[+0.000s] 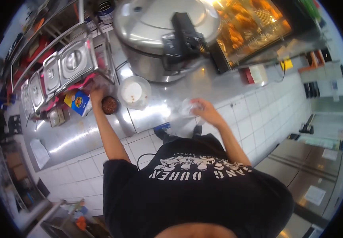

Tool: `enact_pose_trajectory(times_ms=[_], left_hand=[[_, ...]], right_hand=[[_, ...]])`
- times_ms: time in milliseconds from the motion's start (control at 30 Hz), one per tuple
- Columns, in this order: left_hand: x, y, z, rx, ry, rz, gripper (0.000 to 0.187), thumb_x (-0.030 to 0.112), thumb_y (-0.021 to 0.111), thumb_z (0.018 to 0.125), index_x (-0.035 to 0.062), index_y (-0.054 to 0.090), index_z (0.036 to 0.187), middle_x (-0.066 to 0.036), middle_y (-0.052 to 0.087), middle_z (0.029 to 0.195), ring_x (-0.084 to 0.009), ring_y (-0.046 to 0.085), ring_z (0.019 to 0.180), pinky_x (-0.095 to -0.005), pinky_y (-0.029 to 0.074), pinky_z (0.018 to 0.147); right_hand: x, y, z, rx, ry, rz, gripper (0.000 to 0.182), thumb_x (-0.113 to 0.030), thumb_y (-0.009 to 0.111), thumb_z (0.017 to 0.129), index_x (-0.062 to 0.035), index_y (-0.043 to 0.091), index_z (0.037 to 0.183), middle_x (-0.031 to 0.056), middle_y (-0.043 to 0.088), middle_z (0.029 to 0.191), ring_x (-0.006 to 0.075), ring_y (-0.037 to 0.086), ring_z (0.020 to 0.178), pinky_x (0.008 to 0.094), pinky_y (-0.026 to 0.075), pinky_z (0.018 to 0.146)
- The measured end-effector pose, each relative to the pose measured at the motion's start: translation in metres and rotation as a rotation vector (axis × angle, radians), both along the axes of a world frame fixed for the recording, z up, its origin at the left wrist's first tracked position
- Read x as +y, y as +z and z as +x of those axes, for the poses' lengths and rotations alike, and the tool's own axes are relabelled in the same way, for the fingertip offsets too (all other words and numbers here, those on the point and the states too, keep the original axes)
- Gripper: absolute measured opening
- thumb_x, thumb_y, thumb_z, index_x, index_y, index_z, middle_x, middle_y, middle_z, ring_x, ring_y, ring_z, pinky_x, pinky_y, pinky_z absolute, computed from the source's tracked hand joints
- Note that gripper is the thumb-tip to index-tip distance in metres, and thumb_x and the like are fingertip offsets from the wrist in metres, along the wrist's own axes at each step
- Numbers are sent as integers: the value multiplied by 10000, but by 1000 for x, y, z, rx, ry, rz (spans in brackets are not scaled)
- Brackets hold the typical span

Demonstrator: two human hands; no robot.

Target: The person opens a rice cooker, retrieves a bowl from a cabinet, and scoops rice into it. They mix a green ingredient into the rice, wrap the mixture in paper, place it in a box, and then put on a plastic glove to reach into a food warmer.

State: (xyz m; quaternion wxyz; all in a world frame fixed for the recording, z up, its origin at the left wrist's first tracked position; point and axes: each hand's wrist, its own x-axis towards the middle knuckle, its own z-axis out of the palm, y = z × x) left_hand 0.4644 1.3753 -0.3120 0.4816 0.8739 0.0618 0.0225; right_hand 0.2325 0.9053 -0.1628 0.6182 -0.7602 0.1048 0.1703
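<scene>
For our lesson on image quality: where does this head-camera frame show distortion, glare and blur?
Head view: fisheye bends the counter and tiled floor, with black corners; glare whitens the steel around the large cooker and burns out the lit display case; motion blur smears the right hand and its clear bag; left hand is softer too.

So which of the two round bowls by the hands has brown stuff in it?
The small dark bowl beside the left hand. The bigger white bowl next to it looks pale inside.
</scene>
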Motion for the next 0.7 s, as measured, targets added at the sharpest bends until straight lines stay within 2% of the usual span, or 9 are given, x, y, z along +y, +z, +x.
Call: enact_pose_trajectory(times_ms=[100,200,267,333,367,400,500,567,700], left_hand=[[-6,37,-62,-362,191,174,416,189,746,794,-13,617,1135,-120,668,1037,-210,625,910,-320,479,844],[-119,145,-129,-198,498,-50,486,251,739,836,-58,600,1184,-118,680,1037,-206,633,936,-307,482,863],[-215,153,-164,-129,77,-396,319,174,608,936,-10,601,1196,-100,649,1142,-165,618,980,-285,474,887],[-323,169,-212,221,-410,-845,494,198,615,933,22,459,1367,-75,589,1262,-124,541,1126,-305,416,976],[-374,159,-221,354,-520,-658,539,197,641,919,35,426,1386,-74,617,1210,-131,568,1082,-277,443,930],[-419,163,-232,544,-521,-857,495,175,670,902,30,484,1337,-82,646,1137,-128,599,1000,-235,464,857],[-497,165,-243,511,-536,-879,336,137,679,898,13,579,1194,-95,681,1024,-119,635,883,-236,496,775],[-545,172,-253,556,-511,-854,285,130,674,901,6,601,1146,-98,687,1001,-114,641,858,-252,508,761],[-644,190,-279,361,-512,-764,182,131,646,921,13,600,1051,-90,692,978,-112,646,797,-256,526,665]], right_hand=[[-46,32,2,-123,-84,52,293,-72,643,879,3,597,1158,53,656,962,95,595,842,253,492,776],[-91,50,2,-148,-108,189,296,-74,654,874,-1,602,1157,42,661,979,91,583,806,250,484,751],[-115,60,-1,-186,-142,252,301,-81,674,867,-9,610,1152,32,668,969,82,584,797,241,474,732],[-146,59,-7,-202,-138,274,294,-93,679,870,-7,612,1143,25,670,963,74,581,791,234,468,723],[-163,58,-14,-217,-151,281,288,-105,685,872,-5,615,1133,17,672,956,65,578,784,227,461,715],[-185,58,-21,-231,-152,290,288,-105,685,872,-5,615,1133,17,672,956,65,578,784,227,461,715],[-259,56,-43,-348,-200,126,257,-69,666,870,-17,617,1116,45,655,999,113,605,860,257,476,760],[-305,47,-61,-868,-471,-793,297,-79,687,841,-14,598,1117,89,633,1036,178,602,915,301,475,778],[-319,125,-155,-681,-576,-599,424,-160,750,774,10,564,1116,162,570,1063,299,549,1042,376,449,885]])
